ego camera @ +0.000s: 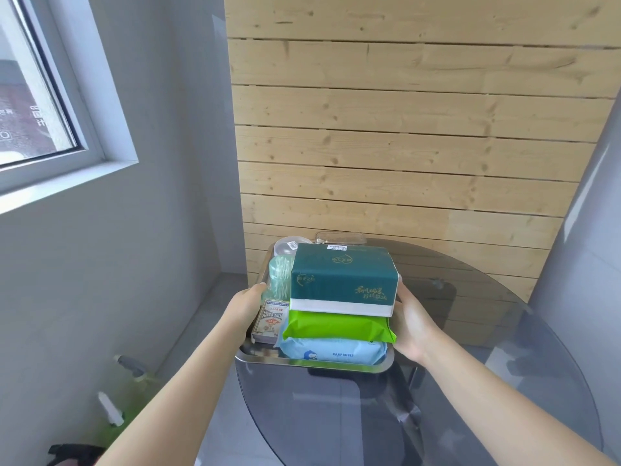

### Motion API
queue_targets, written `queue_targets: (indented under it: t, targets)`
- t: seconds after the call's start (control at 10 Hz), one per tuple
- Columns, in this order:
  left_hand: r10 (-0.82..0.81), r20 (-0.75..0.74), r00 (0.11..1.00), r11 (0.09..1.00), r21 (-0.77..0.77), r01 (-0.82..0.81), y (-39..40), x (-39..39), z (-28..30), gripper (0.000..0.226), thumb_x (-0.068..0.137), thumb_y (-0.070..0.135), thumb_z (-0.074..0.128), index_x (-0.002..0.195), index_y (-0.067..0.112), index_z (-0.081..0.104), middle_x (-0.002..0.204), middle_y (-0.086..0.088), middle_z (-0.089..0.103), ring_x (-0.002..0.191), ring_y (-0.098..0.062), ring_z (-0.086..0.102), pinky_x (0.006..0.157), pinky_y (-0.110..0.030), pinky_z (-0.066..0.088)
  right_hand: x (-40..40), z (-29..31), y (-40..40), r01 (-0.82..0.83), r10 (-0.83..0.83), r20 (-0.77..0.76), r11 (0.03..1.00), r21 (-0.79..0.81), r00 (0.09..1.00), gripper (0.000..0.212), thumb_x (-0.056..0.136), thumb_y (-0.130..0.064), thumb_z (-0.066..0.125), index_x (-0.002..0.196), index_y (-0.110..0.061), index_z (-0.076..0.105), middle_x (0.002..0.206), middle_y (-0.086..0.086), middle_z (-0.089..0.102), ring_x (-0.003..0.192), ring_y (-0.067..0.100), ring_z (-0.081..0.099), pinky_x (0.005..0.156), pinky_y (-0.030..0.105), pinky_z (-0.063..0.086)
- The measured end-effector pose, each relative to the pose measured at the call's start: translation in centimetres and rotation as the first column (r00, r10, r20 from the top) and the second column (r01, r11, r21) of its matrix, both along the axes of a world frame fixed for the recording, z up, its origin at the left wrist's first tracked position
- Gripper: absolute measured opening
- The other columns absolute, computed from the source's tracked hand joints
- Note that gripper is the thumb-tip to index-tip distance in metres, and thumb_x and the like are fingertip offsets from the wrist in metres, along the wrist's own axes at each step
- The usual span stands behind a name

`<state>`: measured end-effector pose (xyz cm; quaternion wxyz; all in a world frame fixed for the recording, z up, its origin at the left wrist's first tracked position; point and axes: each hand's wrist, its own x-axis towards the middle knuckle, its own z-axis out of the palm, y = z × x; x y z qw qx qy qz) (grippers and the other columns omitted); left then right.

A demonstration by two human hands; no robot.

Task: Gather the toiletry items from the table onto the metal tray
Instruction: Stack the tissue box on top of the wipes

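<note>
The metal tray (312, 362) is held up over the left edge of the dark glass table (470, 381). My left hand (247, 306) grips its left rim and my right hand (411, 322) grips its right side. On the tray lies a stack: a blue baby wipes pack (332, 351) at the bottom, a lime green pack (337, 326) on it, and a dark green tissue pack (341, 279) on top. Beside the stack are a green cotton swab jar (279, 275), a small printed box (270, 321), a round clear container (285, 247) and a clear case (341, 237).
A wooden slat wall (403, 129) rises behind the round table. A grey wall with a window (37, 95) is on the left. On the floor at lower left stand a green spray bottle (131, 368) and a black item (72, 454).
</note>
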<state>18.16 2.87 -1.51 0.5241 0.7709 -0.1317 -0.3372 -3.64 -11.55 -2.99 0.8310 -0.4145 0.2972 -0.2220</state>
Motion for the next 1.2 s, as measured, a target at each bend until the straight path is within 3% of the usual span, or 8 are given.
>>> queue_targets:
  t: [0.2, 0.4, 0.7, 0.8, 0.9, 1.0, 1.1, 1.2]
  targets:
    - [0.016, 0.035, 0.999, 1.000, 0.011, -0.016, 0.3, 1.1, -0.2, 0.029, 0.093, 0.032, 0.044, 0.079, 0.012, 0.059, 0.071, -0.007, 0.065, 0.060, -0.023, 0.060, 0.058, -0.027, 0.044, 0.8, 0.2, 1.0, -0.045, 0.046, 0.017, 0.998, -0.050, 0.999, 0.058, 0.098, -0.053, 0.024, 0.126, -0.018, 0.060, 0.117, 0.008, 0.071, 0.102, 0.023, 0.070, 0.085, 0.040, 0.051]
    - [0.003, 0.013, 1.000, 1.000, 0.028, -0.003, 1.3, 1.7, -0.3, 0.032, 0.092, 0.034, 0.045, 0.073, 0.012, 0.057, 0.065, -0.010, 0.063, 0.058, -0.026, 0.060, 0.067, -0.033, 0.047, 0.9, 0.3, 2.4, -0.070, 0.071, 0.009, 0.994, -0.083, 0.997, 0.056, 0.098, -0.053, 0.024, 0.125, -0.021, 0.061, 0.123, 0.007, 0.068, 0.110, 0.023, 0.067, 0.086, 0.038, 0.053]
    - [0.013, 0.046, 0.999, 1.000, 0.008, -0.013, 1.7, 1.5, 0.1, 0.034, 0.095, 0.032, 0.040, 0.071, 0.012, 0.054, 0.065, -0.008, 0.060, 0.056, -0.023, 0.056, 0.054, -0.027, 0.040, 1.1, 0.2, 2.8, -0.034, 0.030, -0.033, 0.992, -0.118, 0.999, 0.056, 0.097, -0.055, 0.026, 0.123, -0.021, 0.063, 0.121, 0.007, 0.069, 0.110, 0.024, 0.067, 0.087, 0.039, 0.053]
    - [-0.003, 0.082, 0.997, 1.000, 0.021, 0.001, 2.0, 1.4, 0.2, 0.033, 0.095, 0.030, 0.038, 0.073, 0.011, 0.054, 0.067, -0.008, 0.060, 0.057, -0.023, 0.056, 0.055, -0.028, 0.040, 1.2, -0.2, 2.3, 0.003, -0.016, -0.105, 0.993, -0.120, 0.994, 0.060, 0.094, -0.060, 0.028, 0.128, -0.020, 0.059, 0.124, 0.009, 0.067, 0.114, 0.026, 0.064, 0.099, 0.045, 0.048]
    - [-0.025, 0.159, 0.987, 1.000, 0.019, 0.023, 1.9, 1.4, 0.3, 0.026, 0.092, 0.027, 0.039, 0.085, 0.010, 0.057, 0.078, -0.008, 0.062, 0.067, -0.023, 0.055, 0.063, -0.030, 0.040, 1.1, 0.0, 2.1, 0.017, -0.056, -0.228, 0.985, -0.169, 0.972, 0.062, 0.094, -0.060, 0.027, 0.129, -0.018, 0.056, 0.123, 0.010, 0.065, 0.108, 0.025, 0.063, 0.091, 0.041, 0.051]
    - [-0.045, 0.242, 0.969, 0.999, -0.008, 0.049, 1.7, 1.1, 0.8, 0.023, 0.088, 0.028, 0.040, 0.088, 0.012, 0.057, 0.087, -0.008, 0.060, 0.077, -0.023, 0.052, 0.071, -0.032, 0.039, 0.3, 0.9, 2.1, 0.033, -0.116, -0.341, 0.970, -0.240, 0.933, 0.065, 0.091, -0.063, 0.030, 0.135, -0.019, 0.050, 0.135, 0.015, 0.055, 0.116, 0.031, 0.057, 0.100, 0.046, 0.046]
    - [-0.100, 0.319, 0.943, 0.994, -0.008, 0.108, 1.4, 0.2, 0.9, 0.008, 0.082, 0.027, 0.041, 0.081, 0.021, 0.046, 0.082, -0.004, 0.046, 0.077, -0.017, 0.040, 0.068, -0.031, 0.032, -0.7, 2.1, 2.9, 0.030, -0.161, -0.409, 0.951, -0.308, 0.898, 0.061, 0.094, -0.057, 0.032, 0.141, -0.018, 0.041, 0.148, 0.016, 0.039, 0.132, 0.035, 0.043, 0.110, 0.045, 0.035]
    - [-0.080, 0.339, 0.937, 0.992, -0.069, 0.109, 1.2, -0.3, 1.6, 0.006, 0.080, 0.028, 0.044, 0.080, 0.022, 0.046, 0.082, -0.003, 0.045, 0.077, -0.017, 0.038, 0.066, -0.031, 0.032, -2.3, 3.7, 4.0, 0.040, -0.260, -0.428, 0.888, -0.459, 0.866, 0.052, 0.097, -0.046, 0.036, 0.139, -0.015, 0.044, 0.143, 0.013, 0.046, 0.121, 0.028, 0.051, 0.107, 0.042, 0.039]
